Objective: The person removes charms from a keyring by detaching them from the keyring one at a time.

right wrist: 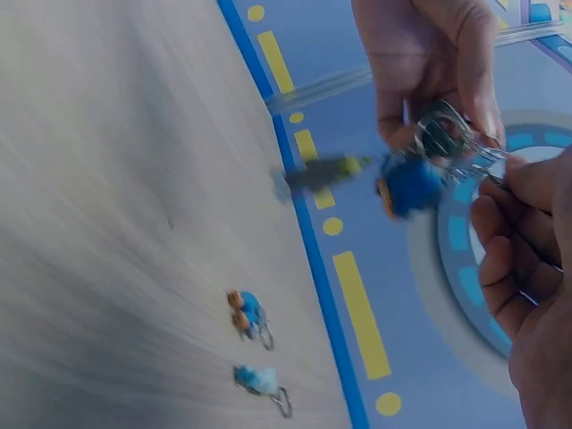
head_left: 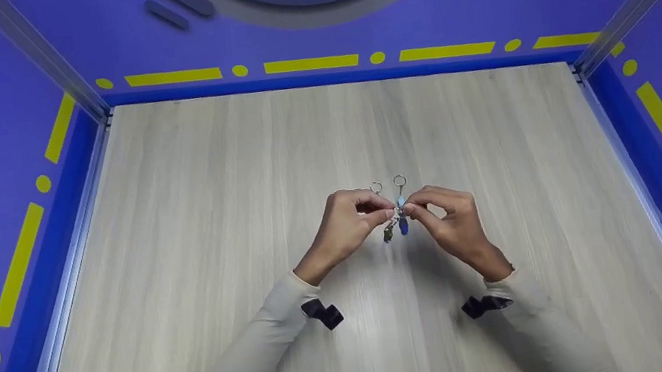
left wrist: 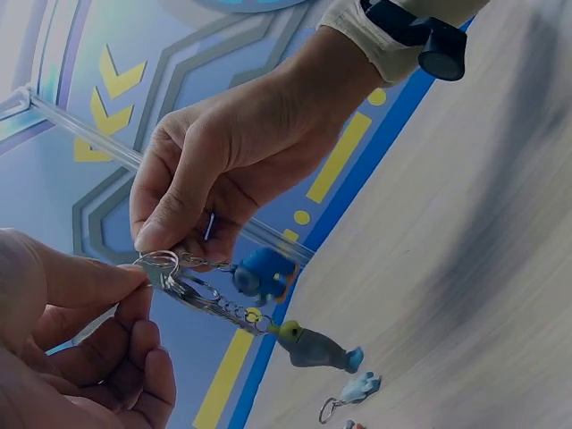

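Observation:
Between thumb and fingers, my left hand (head_left: 347, 226) pinches the metal rings of a bunch of keychains (left wrist: 161, 261). My right hand (head_left: 455, 220) pinches the same cluster of rings and chains from the other side, fingertips close to the left hand's. Two small figures dangle from the chains: a blue one (left wrist: 265, 273) with some orange, and a grey-green fish-like one (left wrist: 313, 346) with a yellowish head and light blue tail. Fingers partly hide the rings, so I cannot tell which ring each hand holds.
On the wooden table (head_left: 225, 182), just beyond the hands, lie a light blue figure keychain (right wrist: 257, 379) and a blue-and-orange one (right wrist: 243, 308), each with a metal ring. Blue-purple panels (head_left: 296, 40) and metal posts edge the table at the back and sides.

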A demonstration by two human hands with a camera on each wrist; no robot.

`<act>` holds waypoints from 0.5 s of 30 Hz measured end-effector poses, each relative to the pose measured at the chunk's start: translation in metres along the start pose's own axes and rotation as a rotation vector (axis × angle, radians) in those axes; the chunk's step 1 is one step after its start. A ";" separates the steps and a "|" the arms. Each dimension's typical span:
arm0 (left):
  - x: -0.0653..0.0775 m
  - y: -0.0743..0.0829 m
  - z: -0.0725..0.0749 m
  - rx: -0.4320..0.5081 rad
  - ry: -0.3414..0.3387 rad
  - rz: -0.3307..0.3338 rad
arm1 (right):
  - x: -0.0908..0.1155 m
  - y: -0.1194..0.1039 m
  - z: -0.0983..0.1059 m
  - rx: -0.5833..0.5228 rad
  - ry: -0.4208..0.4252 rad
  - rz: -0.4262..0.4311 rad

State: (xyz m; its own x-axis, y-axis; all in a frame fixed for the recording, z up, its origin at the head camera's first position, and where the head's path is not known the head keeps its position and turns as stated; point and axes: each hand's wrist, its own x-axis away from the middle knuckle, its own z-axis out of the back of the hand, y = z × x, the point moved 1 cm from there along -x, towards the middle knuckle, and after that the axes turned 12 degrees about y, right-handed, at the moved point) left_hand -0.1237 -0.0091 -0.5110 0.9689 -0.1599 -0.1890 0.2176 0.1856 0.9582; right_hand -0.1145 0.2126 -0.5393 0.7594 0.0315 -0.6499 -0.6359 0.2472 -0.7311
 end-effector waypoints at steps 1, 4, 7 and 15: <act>0.000 0.000 -0.001 0.018 -0.001 0.002 | 0.001 0.000 -0.001 -0.015 0.022 -0.009; 0.000 -0.001 -0.003 0.119 -0.007 0.028 | 0.001 0.000 -0.005 -0.053 0.092 -0.023; 0.002 -0.005 -0.005 0.238 -0.031 0.074 | 0.002 -0.001 -0.008 -0.080 0.144 -0.021; 0.007 -0.017 -0.007 0.301 -0.062 0.121 | 0.003 -0.005 -0.014 -0.097 0.189 -0.004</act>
State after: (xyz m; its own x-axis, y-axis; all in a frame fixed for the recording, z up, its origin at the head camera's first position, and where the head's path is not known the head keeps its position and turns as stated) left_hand -0.1194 -0.0068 -0.5302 0.9745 -0.2147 -0.0649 0.0472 -0.0863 0.9951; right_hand -0.1114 0.1980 -0.5408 0.7285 -0.1537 -0.6676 -0.6501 0.1525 -0.7444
